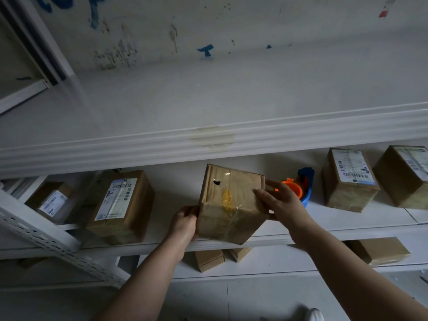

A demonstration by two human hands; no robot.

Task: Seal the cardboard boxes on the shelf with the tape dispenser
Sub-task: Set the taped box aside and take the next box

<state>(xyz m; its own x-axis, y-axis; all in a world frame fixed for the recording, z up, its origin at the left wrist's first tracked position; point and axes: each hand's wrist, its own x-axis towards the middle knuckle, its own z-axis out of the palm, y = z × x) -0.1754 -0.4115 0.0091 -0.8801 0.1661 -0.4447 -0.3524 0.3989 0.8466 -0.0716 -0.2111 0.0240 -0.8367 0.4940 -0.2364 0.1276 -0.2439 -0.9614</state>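
While both hands hold it, the cardboard box [229, 205] tilts at frame centre above the shelf [347, 225]: left hand [185, 222] curled round its left edge, right hand [281, 202] gripping its right side, tape dispenser [305, 184] just behind.

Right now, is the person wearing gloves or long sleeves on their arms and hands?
No. The left hand and right hand are bare: no gloves, and no rings that I can see. The left arm and right arm are bare too, with no sleeve, watch or bracelet showing up to the picture's edge.
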